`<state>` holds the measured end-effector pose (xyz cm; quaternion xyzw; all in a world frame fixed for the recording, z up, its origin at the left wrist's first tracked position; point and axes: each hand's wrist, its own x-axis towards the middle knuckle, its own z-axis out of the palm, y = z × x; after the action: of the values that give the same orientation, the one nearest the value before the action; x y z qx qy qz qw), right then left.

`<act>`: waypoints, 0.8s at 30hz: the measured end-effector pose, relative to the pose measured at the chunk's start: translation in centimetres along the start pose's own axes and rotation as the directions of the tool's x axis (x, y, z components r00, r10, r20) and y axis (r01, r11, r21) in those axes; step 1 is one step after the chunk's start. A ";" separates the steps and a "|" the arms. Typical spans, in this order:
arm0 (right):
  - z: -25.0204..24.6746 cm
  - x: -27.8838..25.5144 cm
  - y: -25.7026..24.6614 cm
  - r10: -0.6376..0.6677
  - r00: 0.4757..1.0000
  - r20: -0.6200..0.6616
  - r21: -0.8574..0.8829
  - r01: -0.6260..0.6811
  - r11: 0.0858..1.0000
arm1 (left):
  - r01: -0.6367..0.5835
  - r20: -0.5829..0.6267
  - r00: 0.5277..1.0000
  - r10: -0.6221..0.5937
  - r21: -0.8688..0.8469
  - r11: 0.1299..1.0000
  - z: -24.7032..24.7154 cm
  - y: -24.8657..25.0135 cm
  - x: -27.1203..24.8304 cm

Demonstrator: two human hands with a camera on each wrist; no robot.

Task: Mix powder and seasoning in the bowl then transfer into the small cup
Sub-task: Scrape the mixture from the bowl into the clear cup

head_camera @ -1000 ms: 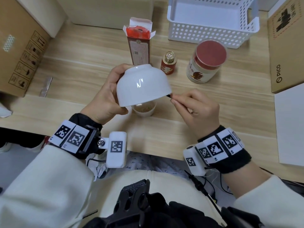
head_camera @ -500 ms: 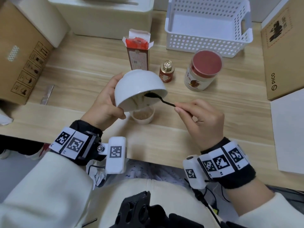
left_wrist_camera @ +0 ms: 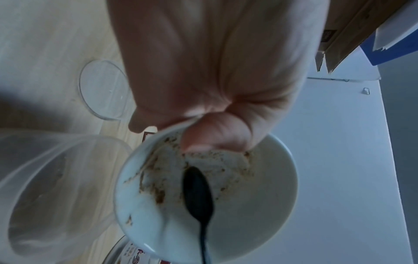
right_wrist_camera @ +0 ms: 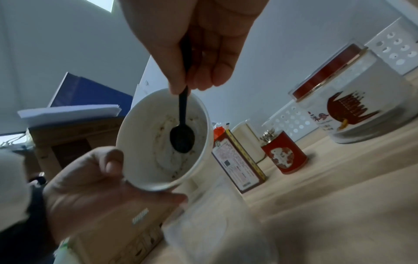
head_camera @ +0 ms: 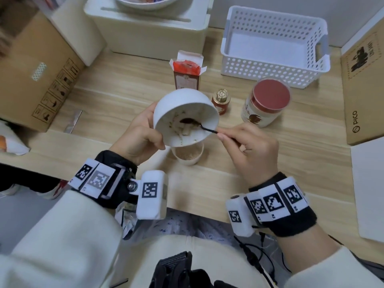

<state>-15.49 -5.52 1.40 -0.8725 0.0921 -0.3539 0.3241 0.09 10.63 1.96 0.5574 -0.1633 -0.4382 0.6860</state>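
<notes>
Fingers (head_camera: 223,136) pinching spoon (head_camera: 188,121) inside bowl (head_camera: 182,104)

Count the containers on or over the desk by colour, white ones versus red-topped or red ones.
White: 3, bowl, small cup, basket.
Red: 3, open carton, small bottle, red-lidded jar.
Total: 6.

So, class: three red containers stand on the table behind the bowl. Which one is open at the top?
The tall carton: its top flaps stand up. The small gold-capped bottle and the big red-lidded jar are both capped.
</notes>
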 end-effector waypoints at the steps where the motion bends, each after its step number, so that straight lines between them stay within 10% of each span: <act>1: -0.1 0.6 0.0 -0.012 0.999 -0.051 -0.011 0.011 1.000 | 0.008 0.005 1.000 -0.008 -0.003 1.000 0.1 0.1 0.0; 24: 0.5 1.2 -0.2 -0.091 0.995 0.045 0.003 0.091 0.996 | 0.016 0.079 0.997 -0.020 0.049 0.999 0.3 0.8 0.5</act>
<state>-14.25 -5.56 1.95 -0.8834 0.0450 -0.3486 0.3099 0.49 10.09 2.67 0.5575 -0.1962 -0.4621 0.6613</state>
